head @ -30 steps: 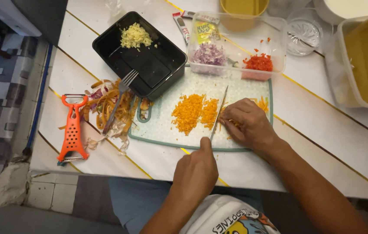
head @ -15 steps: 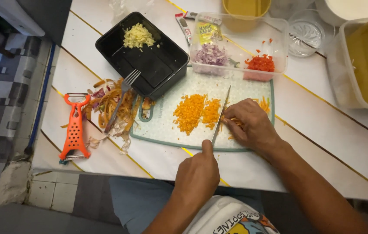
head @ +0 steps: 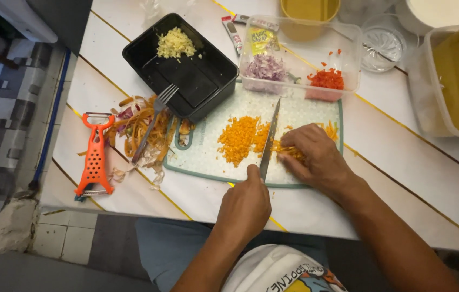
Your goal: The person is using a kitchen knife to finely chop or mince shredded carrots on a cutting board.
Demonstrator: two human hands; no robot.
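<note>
Dicing carrot strips on board: knife gripped in closed left hand, strips pinned under curled right hand. Calls next for tucked fingertips.

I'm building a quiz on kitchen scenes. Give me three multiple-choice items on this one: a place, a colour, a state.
1. Where is the fork?
A. on the vegetable peelings
B. in the clear tub
C. in a hand

2. What colour is the peeler?
A. green
B. orange
C. black

3. What is the left hand doing?
A. resting open
B. gripping the knife
C. holding the peeler

Answers: 1 A, the fork lies across the peel pile beside the black tray. 2 B, its body is orange. 3 B, the fingers close around the handle, blade on the cutting board.
</note>
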